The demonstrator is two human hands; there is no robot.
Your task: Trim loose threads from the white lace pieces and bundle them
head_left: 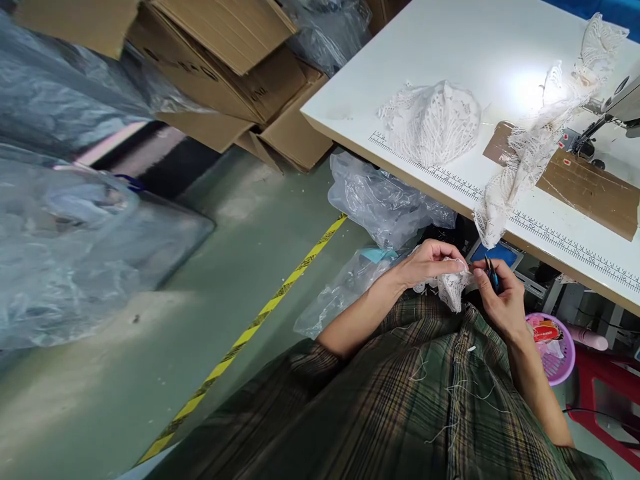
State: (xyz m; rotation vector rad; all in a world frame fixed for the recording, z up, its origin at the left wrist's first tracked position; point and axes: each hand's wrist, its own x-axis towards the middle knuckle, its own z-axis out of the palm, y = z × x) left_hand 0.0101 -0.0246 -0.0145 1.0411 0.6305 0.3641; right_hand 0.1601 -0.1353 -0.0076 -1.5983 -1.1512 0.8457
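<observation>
My left hand (431, 263) is closed on a bunched piece of white lace (454, 288) just in front of my lap. Close beside it, my right hand (503, 293) is wrapped round small dark thread snips (491, 272), their blades pointing up. The right thumb and fingertip meet near the edge of the lace; whether they pinch it too I cannot tell. On the sewing table (350, 87) lies a heap of white lace (435, 123). A long lace strip (530, 150) runs from beside the sewing machine (620, 107) and hangs over the front edge.
Clear plastic bags (390, 193) lie under the table's left end. Open cardboard boxes (240, 80) stand behind, and large plastic-wrapped bundles (75, 253) fill the left. Yellow-black tape (270, 303) crosses the floor. A purple basket (563, 360) and a red stool (595, 387) are at right.
</observation>
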